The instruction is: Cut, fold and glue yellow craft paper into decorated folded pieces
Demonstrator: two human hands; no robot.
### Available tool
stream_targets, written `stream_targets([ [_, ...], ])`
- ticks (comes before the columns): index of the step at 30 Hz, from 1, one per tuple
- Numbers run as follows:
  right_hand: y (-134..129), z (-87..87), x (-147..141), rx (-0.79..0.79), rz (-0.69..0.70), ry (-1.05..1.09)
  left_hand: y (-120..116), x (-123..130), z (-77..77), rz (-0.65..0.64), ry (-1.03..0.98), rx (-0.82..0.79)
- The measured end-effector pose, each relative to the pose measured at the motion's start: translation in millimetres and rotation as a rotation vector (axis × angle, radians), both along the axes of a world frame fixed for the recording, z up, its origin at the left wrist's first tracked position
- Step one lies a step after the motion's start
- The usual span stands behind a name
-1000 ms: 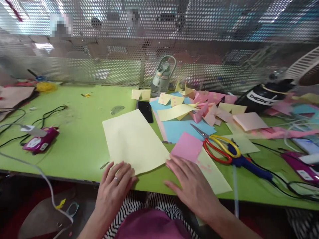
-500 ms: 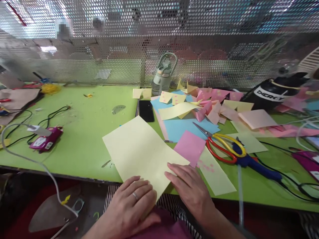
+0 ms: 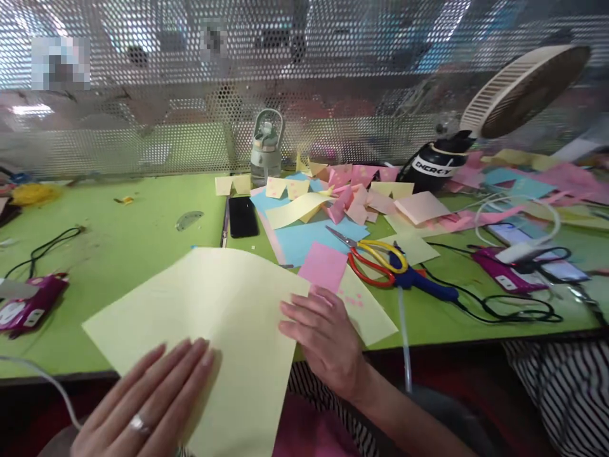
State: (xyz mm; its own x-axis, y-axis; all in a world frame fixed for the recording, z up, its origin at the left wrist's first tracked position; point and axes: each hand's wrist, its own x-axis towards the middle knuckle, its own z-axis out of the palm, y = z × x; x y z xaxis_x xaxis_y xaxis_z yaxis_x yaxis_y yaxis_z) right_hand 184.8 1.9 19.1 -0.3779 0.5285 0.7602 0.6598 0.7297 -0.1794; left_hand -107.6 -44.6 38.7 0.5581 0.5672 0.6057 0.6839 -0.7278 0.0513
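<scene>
A large pale yellow sheet lies partly on the green table and reaches past its front edge over my lap. My left hand, with a ring, rests flat on the sheet's lower left, fingers extended. At the sheet's right edge is my right hand, its fingers stretched over the paper and slightly parted; its thumb is hidden. Just beyond my right hand lie a pink square and a yellow strip with pink marks. Scissors with red and yellow handles sit right of the pink square.
Behind the sheet are a phone, a bottle and blue paper. A blue-handled tool, cables, a purple power strip and a fan are at the right. Another purple block lies left.
The view has turned right. The yellow sheet looks larger and more spread out. My left hand has moved left and flattened; my right hand remains by the sheet's right edge.
</scene>
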Motion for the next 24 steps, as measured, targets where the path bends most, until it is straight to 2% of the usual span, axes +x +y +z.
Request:
stream_targets([
  [4, -3, -19.0, 16, -0.122, -0.055, -0.088, -2, 13, -22.3, -0.038, 0.2, -0.044],
  [7, -5, -29.0, 25, -0.182, -0.045, -0.171, 7, 21, -38.2, -0.009, 0.216, -0.099],
  [11, -5, -34.9, 30, -0.264, -0.012, -0.132, 19, 25, -43.1, 0.046, 0.24, -0.216],
  [13, -3, -37.0, 33, -0.297, -0.019, -0.073, 24, 26, -41.9, 0.024, 0.204, -0.266],
  [16, 1, -34.8, 37, -0.333, -0.031, -0.092, 32, 26, -35.4, -0.025, 0.112, -0.333],
  [19, 10, -18.2, 31, -0.355, -0.07, -0.095, 42, 26, -15.8, 0.039, 0.009, -0.305],
  [21, 16, -0.9, 20, -0.348, -0.103, -0.021, 46, 26, 4.5, 0.155, -0.071, -0.153],
  [23, 22, 13.6, 9, -0.269, -0.104, 0.034, 44, 27, 23.0, 0.255, -0.17, 0.051],
  [24, 24, 17.4, 4, -0.232, -0.076, 0.042, 40, 27, 28.8, 0.255, -0.163, 0.132],
])
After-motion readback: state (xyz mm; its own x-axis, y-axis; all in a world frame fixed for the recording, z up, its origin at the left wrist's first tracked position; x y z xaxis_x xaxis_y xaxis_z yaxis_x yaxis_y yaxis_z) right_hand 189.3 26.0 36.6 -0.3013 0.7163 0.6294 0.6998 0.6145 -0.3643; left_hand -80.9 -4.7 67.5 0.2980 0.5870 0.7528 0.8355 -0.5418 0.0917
